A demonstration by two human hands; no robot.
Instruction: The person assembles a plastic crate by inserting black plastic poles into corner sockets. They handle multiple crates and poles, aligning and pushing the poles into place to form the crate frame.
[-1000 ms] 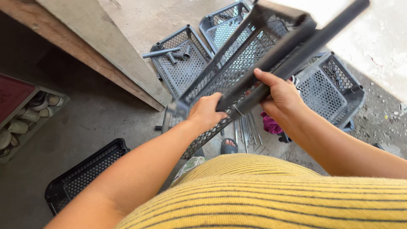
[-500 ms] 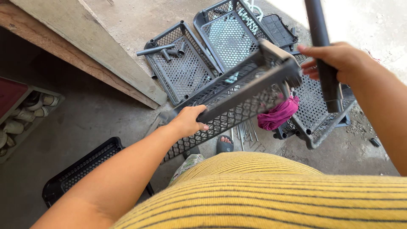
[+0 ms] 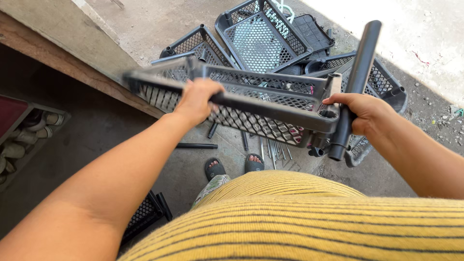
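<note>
Left hand (image 3: 197, 99): closed over the near rim of a dark grey mesh tray (image 3: 251, 104); fingers are wrapped round the rim, thumb side toward the body.
Mesh tray: held in the air above the floor, tilted, long side running left to right in front of the body.
Right hand (image 3: 363, 112): closed round a dark plastic tube (image 3: 355, 87), gripped low on its length.
Tube: held nearly upright, leaning slightly right, just beside the tray's right corner socket (image 3: 328, 114).
Floor (image 3: 145, 29): concrete; further mesh trays (image 3: 261, 38) are piled beyond the held one; loose tubes (image 3: 195, 145) lie near two sandalled feet (image 3: 232, 166).
Clothing: yellow striped garment (image 3: 299, 217) in the foreground.
</note>
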